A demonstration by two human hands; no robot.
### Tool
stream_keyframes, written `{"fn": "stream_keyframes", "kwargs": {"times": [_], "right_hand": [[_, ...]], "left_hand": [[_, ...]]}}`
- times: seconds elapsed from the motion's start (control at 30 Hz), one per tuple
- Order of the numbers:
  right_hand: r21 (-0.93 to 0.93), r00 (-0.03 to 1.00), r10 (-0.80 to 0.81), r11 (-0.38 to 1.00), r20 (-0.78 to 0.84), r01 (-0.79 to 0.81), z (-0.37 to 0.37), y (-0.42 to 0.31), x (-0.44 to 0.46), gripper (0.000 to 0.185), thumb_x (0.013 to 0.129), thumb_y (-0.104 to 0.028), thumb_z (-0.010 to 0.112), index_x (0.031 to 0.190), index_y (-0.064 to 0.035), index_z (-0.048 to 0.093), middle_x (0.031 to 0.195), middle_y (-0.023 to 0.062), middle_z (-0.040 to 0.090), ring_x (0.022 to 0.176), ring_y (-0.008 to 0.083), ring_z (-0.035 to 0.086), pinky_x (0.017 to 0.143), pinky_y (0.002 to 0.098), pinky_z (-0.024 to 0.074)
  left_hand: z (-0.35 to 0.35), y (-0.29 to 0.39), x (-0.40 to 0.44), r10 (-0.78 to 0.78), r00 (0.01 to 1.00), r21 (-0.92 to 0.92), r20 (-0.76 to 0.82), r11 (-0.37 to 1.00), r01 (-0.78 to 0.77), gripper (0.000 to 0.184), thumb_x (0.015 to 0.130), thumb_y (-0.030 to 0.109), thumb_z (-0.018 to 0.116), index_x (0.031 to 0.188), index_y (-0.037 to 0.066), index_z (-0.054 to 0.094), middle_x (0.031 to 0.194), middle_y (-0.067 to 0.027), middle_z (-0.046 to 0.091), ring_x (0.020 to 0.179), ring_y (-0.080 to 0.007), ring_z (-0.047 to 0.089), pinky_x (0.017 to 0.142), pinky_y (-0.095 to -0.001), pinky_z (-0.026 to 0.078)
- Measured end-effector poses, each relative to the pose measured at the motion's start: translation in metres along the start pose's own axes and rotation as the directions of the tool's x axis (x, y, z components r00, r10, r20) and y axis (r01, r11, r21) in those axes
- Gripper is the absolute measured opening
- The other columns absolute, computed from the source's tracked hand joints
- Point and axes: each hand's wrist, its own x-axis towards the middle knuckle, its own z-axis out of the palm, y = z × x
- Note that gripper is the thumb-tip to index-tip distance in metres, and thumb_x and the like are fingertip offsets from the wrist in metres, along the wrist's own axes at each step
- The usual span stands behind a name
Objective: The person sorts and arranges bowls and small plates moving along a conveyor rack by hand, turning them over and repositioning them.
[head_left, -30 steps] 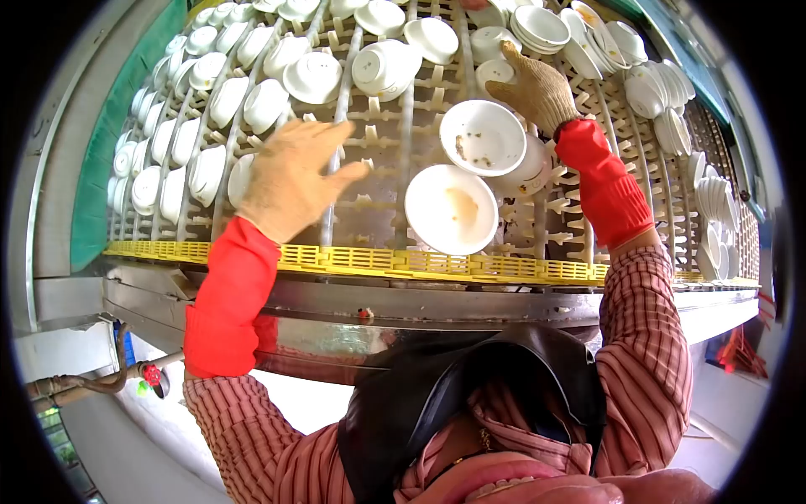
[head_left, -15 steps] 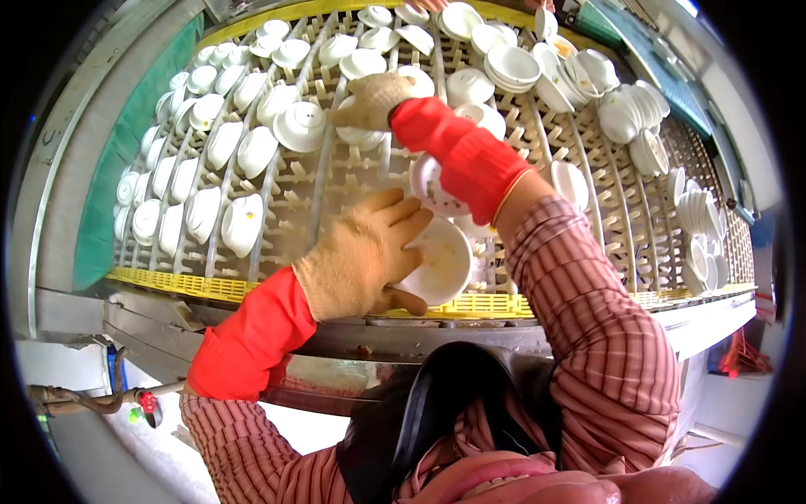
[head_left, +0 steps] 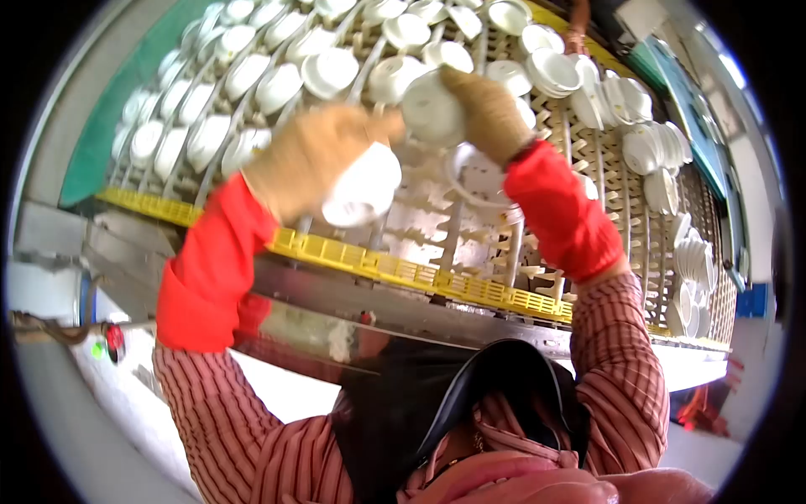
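Observation:
Both my hands wear tan gloves with red sleeve cuffs, and both are blurred by motion. My left hand (head_left: 315, 160) is closed on a white bowl (head_left: 366, 189), which hangs tilted below the fingers over the pegged conveyor belt (head_left: 424, 223). Farther up and to the right, my right hand (head_left: 489, 115) grips the edge of another white bowl (head_left: 432, 109), its round face turned toward me. Beneath my right wrist, a white dish (head_left: 478, 175) rests on the pegs, partly hidden by the cuff.
Rows of white bowls (head_left: 278, 88) lean among the pegs on the left. Stacked bowls (head_left: 554, 72) and nested dishes (head_left: 656, 144) sit to the right. A yellow edge strip (head_left: 369, 260) borders the near side. Another person's hand (head_left: 575, 40) reaches in at the far edge.
My left hand has lifted up and left with a white bowl now in it. My right hand has shifted right and holds a bowl. The view has tilted.

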Motion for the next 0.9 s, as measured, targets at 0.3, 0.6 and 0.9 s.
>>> {"fn": "stream_keyframes", "kwargs": {"times": [0.3, 0.6, 0.9], "right_hand": [[0.375, 0.992, 0.127, 0.92, -0.016, -0.112, -0.031, -0.029, 0.008, 0.032, 0.099, -0.012, 0.079, 0.127, 0.0005, 0.07, 0.118, 0.0215, 0.078, 0.109, 0.034, 0.077, 0.094, 0.043, 0.063], [0.131, 0.924, -0.071, 0.991, 0.377, 0.023, -0.081, -0.067, -0.055, 0.037, 0.092, -0.033, 0.084, 0.108, -0.005, 0.067, 0.093, 0.012, 0.074, 0.086, 0.0313, 0.076, 0.084, 0.0451, 0.0641], [0.295, 0.8, 0.287, 0.821, 0.527, -0.489, -0.101, -0.064, -0.061, 0.037, 0.108, -0.032, 0.07, 0.132, -0.0038, 0.075, 0.116, 0.017, 0.082, 0.091, 0.0288, 0.081, 0.083, 0.0448, 0.0668]], "left_hand": [[-0.038, -0.11, 0.021, -0.394, 0.885, 0.851, -0.246, 0.349, 0.392, 0.049, 0.11, 0.051, 0.056, 0.112, 0.01, 0.082, 0.108, -0.0152, 0.082, 0.102, -0.0398, 0.077, 0.094, -0.0554, 0.057], [-0.016, -0.099, 0.026, -0.058, 0.934, 0.713, -0.352, 0.629, 0.308, 0.041, 0.106, 0.047, 0.061, 0.108, 0.012, 0.081, 0.1, -0.0173, 0.081, 0.093, -0.0424, 0.076, 0.083, -0.0564, 0.059], [0.014, -0.061, 0.033, 0.053, 0.975, 0.773, -0.216, 0.619, 0.138, 0.043, 0.104, 0.049, 0.068, 0.109, 0.009, 0.08, 0.092, -0.014, 0.081, 0.088, -0.0397, 0.077, 0.081, -0.0536, 0.061]]}}
